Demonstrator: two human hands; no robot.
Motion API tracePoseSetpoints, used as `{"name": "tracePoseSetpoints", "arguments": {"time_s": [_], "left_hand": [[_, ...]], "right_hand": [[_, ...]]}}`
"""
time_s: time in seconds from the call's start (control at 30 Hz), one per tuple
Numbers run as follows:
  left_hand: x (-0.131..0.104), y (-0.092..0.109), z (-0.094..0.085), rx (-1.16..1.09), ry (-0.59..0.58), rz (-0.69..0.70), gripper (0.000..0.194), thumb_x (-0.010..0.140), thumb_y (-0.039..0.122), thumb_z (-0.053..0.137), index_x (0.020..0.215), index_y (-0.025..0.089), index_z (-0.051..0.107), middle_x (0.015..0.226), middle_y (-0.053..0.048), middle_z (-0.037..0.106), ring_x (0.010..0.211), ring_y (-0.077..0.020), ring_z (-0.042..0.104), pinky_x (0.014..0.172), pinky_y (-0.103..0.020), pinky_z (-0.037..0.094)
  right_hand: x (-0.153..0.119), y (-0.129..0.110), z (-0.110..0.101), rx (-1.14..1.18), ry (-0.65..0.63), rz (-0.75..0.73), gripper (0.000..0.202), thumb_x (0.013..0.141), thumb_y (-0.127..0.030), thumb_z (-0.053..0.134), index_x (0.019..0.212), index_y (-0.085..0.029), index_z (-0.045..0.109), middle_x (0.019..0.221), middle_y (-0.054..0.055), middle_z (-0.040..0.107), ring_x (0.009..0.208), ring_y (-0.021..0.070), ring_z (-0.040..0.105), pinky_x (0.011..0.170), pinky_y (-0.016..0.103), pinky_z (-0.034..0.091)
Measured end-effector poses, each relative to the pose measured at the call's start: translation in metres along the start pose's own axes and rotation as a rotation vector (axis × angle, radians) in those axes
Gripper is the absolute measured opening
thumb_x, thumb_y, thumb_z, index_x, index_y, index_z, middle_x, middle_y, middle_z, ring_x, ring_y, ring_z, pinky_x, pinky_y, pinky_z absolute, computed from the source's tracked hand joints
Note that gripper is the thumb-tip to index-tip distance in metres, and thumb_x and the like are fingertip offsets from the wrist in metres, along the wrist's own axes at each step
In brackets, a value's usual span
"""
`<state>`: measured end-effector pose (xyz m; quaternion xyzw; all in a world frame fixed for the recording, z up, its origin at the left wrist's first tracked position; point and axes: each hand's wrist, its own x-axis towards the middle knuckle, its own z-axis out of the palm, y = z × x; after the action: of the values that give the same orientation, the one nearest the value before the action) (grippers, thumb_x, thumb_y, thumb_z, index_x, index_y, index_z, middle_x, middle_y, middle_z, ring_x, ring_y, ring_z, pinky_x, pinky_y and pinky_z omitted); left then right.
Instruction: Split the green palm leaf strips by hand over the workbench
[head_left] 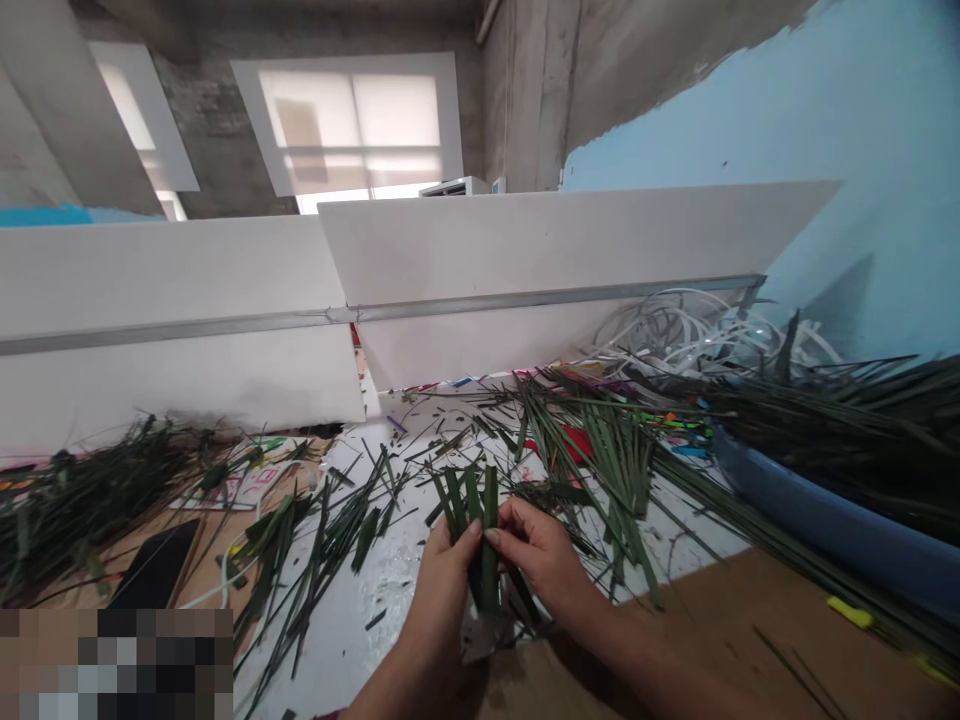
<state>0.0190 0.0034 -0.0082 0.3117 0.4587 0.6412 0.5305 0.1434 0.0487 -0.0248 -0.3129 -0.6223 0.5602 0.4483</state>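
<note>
Several flat green leaf strips (489,570) stand side by side between my two hands at the lower middle, their tops fanned slightly apart. My left hand (448,565) grips them from the left, its thumb pressed on the strips. From the right, my right hand (541,555) pinches the rightmost upright strip between thumb and fingers. The thumbs are close together but apart. Lower ends of the strips hang near the table's front edge, partly hidden by my hands.
Leaf pieces lie across the white table (397,585). A blue basin (817,510) full of long leaves stands at the right. Darker leaves (112,480) are heaped at the left near a black phone-like object (157,565). White panels (562,245) stand behind.
</note>
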Motion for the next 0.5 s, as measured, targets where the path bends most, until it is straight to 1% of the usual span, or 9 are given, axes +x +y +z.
{"name": "tracePoseSetpoints", "arguments": {"time_s": [0.07, 0.13, 0.2, 0.23, 0.27, 0.3, 0.33, 0.4, 0.5], "left_hand": [[0.004, 0.002, -0.006, -0.014, -0.030, -0.013, 0.040, 0.068, 0.037, 0.081, 0.098, 0.014, 0.070, 0.094, -0.009, 0.074, 0.078, -0.0207, 0.066, 0.071, -0.029, 0.051], [0.009, 0.005, -0.015, -0.039, -0.054, -0.037, 0.038, 0.071, 0.038, 0.079, 0.099, 0.015, 0.069, 0.089, -0.006, 0.073, 0.073, -0.0168, 0.064, 0.065, -0.025, 0.048], [0.015, 0.008, -0.025, -0.080, -0.043, -0.046, 0.038, 0.071, 0.038, 0.080, 0.099, 0.016, 0.068, 0.083, -0.003, 0.071, 0.068, -0.0131, 0.061, 0.061, -0.021, 0.046], [0.017, 0.009, -0.029, -0.103, -0.031, -0.044, 0.037, 0.070, 0.037, 0.081, 0.097, 0.016, 0.067, 0.080, -0.002, 0.069, 0.065, -0.0117, 0.060, 0.058, -0.020, 0.045], [0.019, 0.010, -0.032, -0.122, -0.021, -0.044, 0.036, 0.069, 0.037, 0.082, 0.094, 0.016, 0.066, 0.076, 0.000, 0.068, 0.062, -0.0110, 0.059, 0.056, -0.020, 0.044], [0.020, 0.011, -0.035, -0.135, -0.016, -0.047, 0.036, 0.068, 0.038, 0.083, 0.091, 0.017, 0.064, 0.071, 0.001, 0.066, 0.059, -0.0108, 0.058, 0.054, -0.020, 0.043], [0.021, 0.010, -0.036, -0.141, -0.019, -0.055, 0.036, 0.068, 0.040, 0.083, 0.088, 0.017, 0.062, 0.068, 0.001, 0.065, 0.057, -0.0111, 0.057, 0.052, -0.020, 0.043], [0.022, 0.009, -0.037, -0.140, -0.033, -0.080, 0.037, 0.069, 0.042, 0.082, 0.086, 0.018, 0.059, 0.064, 0.001, 0.064, 0.056, -0.0125, 0.058, 0.051, -0.021, 0.043], [0.021, 0.006, -0.035, -0.152, -0.059, -0.096, 0.036, 0.070, 0.042, 0.081, 0.084, 0.018, 0.057, 0.064, 0.000, 0.065, 0.057, -0.0144, 0.059, 0.052, -0.023, 0.044]], "right_hand": [[0.002, -0.006, -0.003, 0.026, 0.007, -0.006, 0.024, 0.082, -0.043, 0.065, 0.081, -0.018, 0.062, 0.073, 0.000, 0.058, 0.067, 0.0155, 0.053, 0.058, 0.026, 0.044], [0.007, -0.011, -0.010, 0.052, 0.081, -0.017, 0.029, 0.081, -0.047, 0.066, 0.088, -0.020, 0.064, 0.077, 0.001, 0.060, 0.071, 0.0166, 0.055, 0.057, 0.025, 0.044], [0.014, -0.012, -0.018, 0.062, 0.197, -0.002, 0.034, 0.075, -0.050, 0.071, 0.090, -0.021, 0.063, 0.080, 0.000, 0.059, 0.070, 0.0158, 0.054, 0.056, 0.025, 0.043], [0.017, -0.011, -0.022, 0.064, 0.238, 0.026, 0.036, 0.071, -0.051, 0.074, 0.087, -0.021, 0.062, 0.079, 0.000, 0.058, 0.066, 0.0144, 0.052, 0.055, 0.024, 0.042], [0.020, -0.009, -0.025, 0.066, 0.254, 0.066, 0.038, 0.068, -0.051, 0.075, 0.085, -0.021, 0.061, 0.079, -0.001, 0.057, 0.062, 0.0126, 0.050, 0.054, 0.024, 0.041], [0.022, -0.005, -0.027, 0.068, 0.243, 0.111, 0.039, 0.067, -0.052, 0.076, 0.083, -0.020, 0.061, 0.078, -0.001, 0.058, 0.058, 0.0108, 0.048, 0.052, 0.024, 0.040], [0.022, -0.002, -0.027, 0.074, 0.206, 0.159, 0.039, 0.067, -0.053, 0.075, 0.082, -0.020, 0.061, 0.079, -0.001, 0.059, 0.054, 0.0094, 0.046, 0.051, 0.024, 0.038], [0.020, 0.004, -0.026, 0.093, 0.074, 0.242, 0.039, 0.073, -0.055, 0.069, 0.083, -0.018, 0.063, 0.081, 0.002, 0.064, 0.050, 0.0079, 0.044, 0.049, 0.023, 0.033], [0.014, 0.008, -0.019, 0.152, -0.127, 0.289, 0.034, 0.081, -0.051, 0.064, 0.089, -0.017, 0.066, 0.085, 0.004, 0.069, 0.049, 0.0072, 0.044, 0.048, 0.022, 0.029]]}}
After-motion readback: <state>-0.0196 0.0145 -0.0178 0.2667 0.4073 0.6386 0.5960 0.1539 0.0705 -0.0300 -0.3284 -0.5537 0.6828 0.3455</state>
